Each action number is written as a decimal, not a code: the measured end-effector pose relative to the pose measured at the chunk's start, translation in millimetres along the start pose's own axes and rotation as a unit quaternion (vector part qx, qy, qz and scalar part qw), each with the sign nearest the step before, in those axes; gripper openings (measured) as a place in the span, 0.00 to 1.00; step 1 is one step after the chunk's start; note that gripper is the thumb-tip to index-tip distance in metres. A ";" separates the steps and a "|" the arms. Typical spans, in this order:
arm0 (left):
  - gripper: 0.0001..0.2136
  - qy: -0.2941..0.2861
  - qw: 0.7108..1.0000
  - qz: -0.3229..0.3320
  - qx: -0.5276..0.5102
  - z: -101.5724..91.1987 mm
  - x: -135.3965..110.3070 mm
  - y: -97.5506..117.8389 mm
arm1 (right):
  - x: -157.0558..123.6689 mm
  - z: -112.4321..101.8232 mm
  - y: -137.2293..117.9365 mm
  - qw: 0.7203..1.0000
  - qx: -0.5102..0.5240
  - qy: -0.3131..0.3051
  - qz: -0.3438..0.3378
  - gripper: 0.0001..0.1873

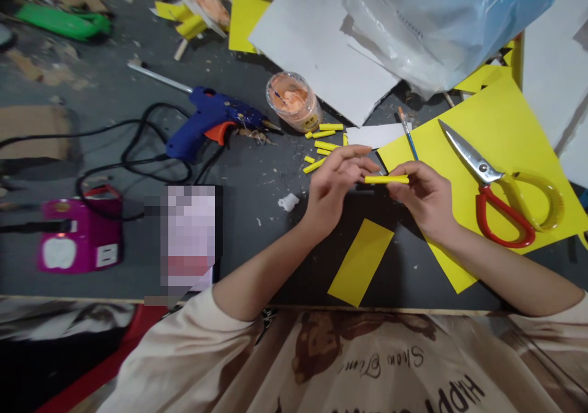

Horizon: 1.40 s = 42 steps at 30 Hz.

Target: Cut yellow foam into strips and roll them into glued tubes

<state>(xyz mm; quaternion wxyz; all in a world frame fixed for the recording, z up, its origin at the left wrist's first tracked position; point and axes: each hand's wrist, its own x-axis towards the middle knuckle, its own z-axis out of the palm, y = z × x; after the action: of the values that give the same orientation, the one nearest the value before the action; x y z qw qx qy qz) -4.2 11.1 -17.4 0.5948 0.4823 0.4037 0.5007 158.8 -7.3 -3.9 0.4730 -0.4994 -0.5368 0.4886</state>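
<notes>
A thin yellow paper roll point(386, 179) lies level above the dark table. My right hand point(427, 198) pinches its right part between thumb and fingers. At the left end of the roll is my left hand point(331, 183), fingers curved and apart; whether they touch the roll I cannot tell. Beneath the hands a yellow paper strip point(361, 263) rests flat on the table. Several short yellow rolls point(326, 146) lie just beyond my left hand. Under my right forearm spreads a large yellow sheet point(436, 149), bearing scissors point(484, 171) with one red and one yellow handle.
A blue glue gun point(202, 122) with a black cord is at left, near a magenta box point(80, 235) and a pixelated phone-like object point(190, 235). Beyond are an open jar of peach paste point(294, 100), a paintbrush point(408, 132), white board point(316, 45) and a plastic bag point(441, 27).
</notes>
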 end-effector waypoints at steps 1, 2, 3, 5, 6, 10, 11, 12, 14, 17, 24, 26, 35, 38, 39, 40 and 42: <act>0.14 0.022 1.000 -0.008 -0.012 0.1 0.9 -0.8 | -0.2 0.2 -0.3 1.000 0.003 -0.002 -0.004 0.02; 0.14 0.043 0.999 -0.019 -0.016 0.4 1.8 -1.3 | -0.4 0.2 -0.6 1.000 0.004 -0.003 -0.007 0.02; 0.14 0.060 0.998 -0.030 -0.012 0.8 2.6 -1.6 | -0.6 0.1 -0.7 1.000 0.003 -0.003 -0.008 0.02; 0.14 0.076 0.996 -0.047 0.005 1.6 3.2 -1.6 | -0.8 -0.3 -0.4 1.000 -0.002 -0.002 -0.004 0.02; 0.14 0.077 0.996 -0.050 0.010 1.9 3.1 -1.4 | -0.9 -0.5 -0.2 1.000 -0.005 -0.002 -0.002 0.03; 0.15 0.071 0.996 -0.047 0.001 1.9 1.1 -0.5 | -1.1 -0.4 0.6 1.000 -0.010 -0.005 -0.009 0.03; 0.15 0.071 0.996 -0.046 -0.002 1.7 0.6 -0.5 | -1.2 -0.3 0.5 1.000 -0.012 -0.007 -0.013 0.03; 0.14 0.072 0.996 -0.047 -0.004 1.4 0.3 -0.6 | -1.4 -0.1 0.2 1.000 -0.016 -0.007 -0.019 0.02; 0.14 0.078 0.996 -0.049 -0.008 0.9 0.2 -0.6 | -1.8 0.1 -0.6 0.999 -0.030 -0.007 -0.036 0.02; 0.14 0.088 0.995 -0.045 -0.015 0.7 1.0 -0.4 | -2.4 -0.1 -1.0 0.996 -0.055 -0.003 -0.075 0.03; 0.17 0.106 0.993 -0.056 -0.011 0.3 1.3 -0.6 | -2.6 -1.0 2.8 0.988 -0.067 0.004 -0.137 0.08; 0.15 0.101 0.993 -0.057 -0.007 -0.2 0.7 0.0 | -2.7 -1.3 3.3 0.988 -0.072 0.007 -0.140 0.07; 0.11 0.031 0.999 0.012 -0.003 -0.7 -3.2 3.0 | 0.0 -0.9 2.8 0.993 -0.035 0.047 -0.104 0.04; 0.12 0.039 0.999 0.007 -0.021 -0.8 -2.9 2.8 | 1.3 -0.8 3.9 0.996 -0.008 0.066 -0.065 0.04; 0.12 0.043 0.999 0.004 -0.028 -0.7 -2.5 2.7 | 1.5 -0.9 4.3 0.996 -0.003 0.073 -0.048 0.05; 0.11 0.049 0.998 0.000 -0.036 -0.5 -1.8 2.5 | 1.7 -1.1 4.8 0.996 0.000 0.079 -0.032 0.06; 0.08 0.065 0.997 -0.011 -0.047 0.3 -0.3 2.1 | 1.7 -1.5 5.5 0.996 0.004 0.087 -0.008 0.07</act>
<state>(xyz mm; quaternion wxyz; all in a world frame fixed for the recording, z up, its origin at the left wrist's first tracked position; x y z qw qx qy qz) -4.4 10.8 -15.3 0.5948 0.4158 0.4224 0.5430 160.7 -5.4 -9.2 0.5240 -0.5334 -0.4959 0.4416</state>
